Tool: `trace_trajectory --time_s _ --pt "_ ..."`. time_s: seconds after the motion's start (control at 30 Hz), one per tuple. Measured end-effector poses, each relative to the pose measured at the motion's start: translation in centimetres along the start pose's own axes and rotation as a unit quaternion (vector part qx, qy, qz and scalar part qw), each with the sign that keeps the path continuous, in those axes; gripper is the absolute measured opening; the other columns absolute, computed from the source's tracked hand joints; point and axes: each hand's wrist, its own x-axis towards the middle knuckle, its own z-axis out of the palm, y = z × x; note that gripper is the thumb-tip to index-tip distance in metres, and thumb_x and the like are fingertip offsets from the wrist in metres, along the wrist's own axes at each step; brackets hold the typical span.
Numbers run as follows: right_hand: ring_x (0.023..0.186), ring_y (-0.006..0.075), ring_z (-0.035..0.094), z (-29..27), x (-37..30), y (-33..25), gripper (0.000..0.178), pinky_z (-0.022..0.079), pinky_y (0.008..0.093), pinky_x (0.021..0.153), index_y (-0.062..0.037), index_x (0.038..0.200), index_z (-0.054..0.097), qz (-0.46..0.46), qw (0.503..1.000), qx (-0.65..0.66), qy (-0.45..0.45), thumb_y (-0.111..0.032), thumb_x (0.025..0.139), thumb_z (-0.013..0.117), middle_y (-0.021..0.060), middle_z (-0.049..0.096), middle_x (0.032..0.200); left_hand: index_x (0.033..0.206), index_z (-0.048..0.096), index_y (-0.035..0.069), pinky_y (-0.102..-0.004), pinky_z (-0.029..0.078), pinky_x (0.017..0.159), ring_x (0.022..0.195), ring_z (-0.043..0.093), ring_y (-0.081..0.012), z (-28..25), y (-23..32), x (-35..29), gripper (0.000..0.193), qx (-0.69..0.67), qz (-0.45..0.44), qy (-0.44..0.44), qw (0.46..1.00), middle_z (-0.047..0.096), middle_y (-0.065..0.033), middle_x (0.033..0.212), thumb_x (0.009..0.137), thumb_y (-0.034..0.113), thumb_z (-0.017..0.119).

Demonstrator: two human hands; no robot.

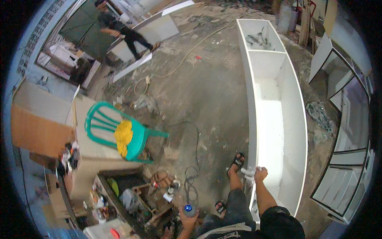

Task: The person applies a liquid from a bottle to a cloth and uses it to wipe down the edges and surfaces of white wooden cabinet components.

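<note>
My left hand (187,222), low in the picture, is closed around a bottle (190,214) with a blue cap. Most of the bottle's body is hidden by my fingers. My right hand (261,174) reaches over the near edge of a long white cabinet carcass (251,99) lying on the floor with its open side up. In its fingers is a white bundle (248,173), perhaps a cloth or strip, too blurred to name. The bundle hangs at the cabinet's left wall.
A green plastic chair (139,139) bears a yellow cloth (123,137). Beside it stands a cluttered wooden toolbox (105,187). A black cable (197,159) winds over the floor. White framed cabinets (350,115) stand at right. Another person (125,32) walks at the far left.
</note>
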Motion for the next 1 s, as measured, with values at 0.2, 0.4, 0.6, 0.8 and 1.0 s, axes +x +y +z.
trace_trajectory --time_s 0.2,0.4,0.6,0.8,1.0 --pt "0.067 0.0313 0.065 2.7 5.8 2.8 0.013 0.051 0.0401 0.064 0.0013 0.077 0.066 0.083 0.992 0.083 0.042 -0.002 0.068 0.075 0.0185 0.067 0.073 0.128 0.039 -0.002 -0.0482 0.042 0.093 0.11 0.052 -0.0305 6.8 10.1 11.3 0.083 -0.249 -0.18 -0.044 0.951 0.053 -0.0176 0.117 0.062 0.017 0.085" --pt "0.07 0.0326 0.065 1.3 7.8 -9.9 0.02 0.05 0.0413 0.066 -0.001 0.079 0.066 0.141 0.989 0.02 -0.042 -0.015 0.071 0.078 0.0175 0.066 0.073 0.142 0.022 -0.005 -0.0461 0.034 0.103 0.122 0.043 -0.0357 9.5 13.1 17.9 0.101 0.104 0.0 -0.052 0.993 0.041 -0.0245 0.131 0.065 0.018 0.084" --pt "0.07 0.0321 0.064 4.1 16.5 -17.3 0.016 0.05 0.0414 0.066 -0.0008 0.077 0.066 0.134 0.99 0.034 -0.038 -0.012 0.072 0.076 0.0172 0.066 0.073 0.141 0.023 -0.005 -0.0443 0.034 0.104 0.121 0.044 -0.0354 13.2 17.5 25.6 0.098 0.086 -0.027 -0.047 0.995 0.041 -0.0239 0.131 0.067 0.02 0.083" --pt "0.067 0.0228 0.06 8.6 27.7 -26.6 0.011 0.048 0.0389 0.065 0.0024 0.074 0.062 0.108 0.987 0.116 -0.016 0.0 0.071 0.072 0.0142 0.065 0.071 0.131 0.036 -0.001 -0.0438 0.043 0.094 0.111 0.053 -0.0333 16.0 23.5 35.8 0.084 0.124 -0.063 -0.049 0.989 0.053 -0.019 0.118 0.065 0.02 0.083" --pt "0.069 0.0269 0.063 13.0 37.9 -31.1 0.014 0.05 0.0399 0.065 0.0022 0.081 0.063 0.1 0.994 0.049 0.001 -0.005 0.074 0.073 0.0167 0.067 0.077 0.134 0.034 0.0 -0.0425 0.041 0.097 0.114 0.052 -0.0332 20.1 25.4 46.7 0.087 0.091 -0.03 0.002 0.995 0.051 -0.0202 0.12 0.064 0.018 0.082"
